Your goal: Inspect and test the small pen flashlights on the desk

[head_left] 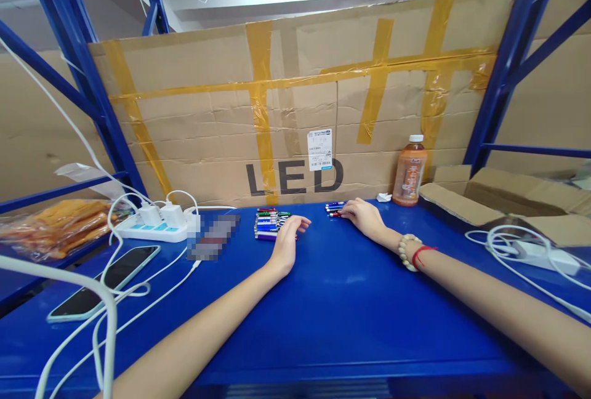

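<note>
Slim, glossy pens (pixel 266 227) in purple, blue, green and red with silvery parts lie side by side on the blue tabletop (pixel 337 306); a smaller blue-and-red group (pixel 333 207) lies to their right. The left hand (pixel 286 244) stands on edge at the row's right end, fingers loosely curled; the right hand (pixel 365 218), palm down, bends its fingers at the smaller group; I cannot tell whether either grips a pen

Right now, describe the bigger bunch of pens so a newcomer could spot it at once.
Find the cardboard panel printed LED, then the blue table before it. On it, by the left hand, lies the bigger bunch of pens. Unlike the smaller bunch at the right hand, it shows green among its pens.
</note>
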`<state>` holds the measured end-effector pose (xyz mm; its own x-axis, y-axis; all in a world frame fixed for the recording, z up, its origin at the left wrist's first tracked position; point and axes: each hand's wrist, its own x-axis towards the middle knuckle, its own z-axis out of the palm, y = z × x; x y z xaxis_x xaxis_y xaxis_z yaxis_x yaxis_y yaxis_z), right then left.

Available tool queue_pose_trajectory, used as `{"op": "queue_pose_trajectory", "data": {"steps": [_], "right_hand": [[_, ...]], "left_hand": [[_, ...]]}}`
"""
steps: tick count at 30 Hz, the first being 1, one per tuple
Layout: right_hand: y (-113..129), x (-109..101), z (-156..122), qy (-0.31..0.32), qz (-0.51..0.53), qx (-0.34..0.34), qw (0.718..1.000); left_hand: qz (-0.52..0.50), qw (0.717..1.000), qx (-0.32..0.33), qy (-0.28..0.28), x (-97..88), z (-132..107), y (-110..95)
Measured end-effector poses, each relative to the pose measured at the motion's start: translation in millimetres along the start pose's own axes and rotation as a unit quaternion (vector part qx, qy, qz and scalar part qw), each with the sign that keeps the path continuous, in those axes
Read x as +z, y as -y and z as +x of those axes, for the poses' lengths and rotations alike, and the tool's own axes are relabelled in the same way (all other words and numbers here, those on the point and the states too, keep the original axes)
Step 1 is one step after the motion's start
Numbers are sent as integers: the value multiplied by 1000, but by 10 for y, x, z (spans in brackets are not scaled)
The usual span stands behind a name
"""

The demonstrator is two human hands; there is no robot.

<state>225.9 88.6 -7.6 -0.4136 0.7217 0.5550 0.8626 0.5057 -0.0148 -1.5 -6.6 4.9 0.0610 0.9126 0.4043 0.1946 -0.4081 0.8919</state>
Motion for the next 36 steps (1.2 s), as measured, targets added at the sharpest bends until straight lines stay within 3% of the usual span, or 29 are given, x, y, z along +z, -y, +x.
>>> {"op": "queue_pose_trajectory", "data": {"steps": [10, 17, 22, 25, 28, 32, 36], "right_hand": [[-48, 79, 28, -8, 44, -9, 999], [44, -22, -12, -9, 45, -3, 999], [356, -164, -49, -42, 55, -40, 997], [644, -215, -52, -59, 88, -82, 991], [901, -207, -78, -10, 141, -138, 980], [1067, -171, -150, 87, 169, -214, 958], [1080, -176, -176, 86, 169, -247, 950]], "left_hand": [[-1, 1000, 1, -2, 2, -3, -6], [3, 1000, 5, -3, 0, -4, -5], [89, 990, 110, 29, 15, -81, -80], [190, 956, 214, 61, 46, -166, -161], [246, 921, 293, 78, 84, -239, -219], [276, 904, 313, 95, 115, -273, -228], [292, 906, 291, 97, 119, -263, -211]]}}
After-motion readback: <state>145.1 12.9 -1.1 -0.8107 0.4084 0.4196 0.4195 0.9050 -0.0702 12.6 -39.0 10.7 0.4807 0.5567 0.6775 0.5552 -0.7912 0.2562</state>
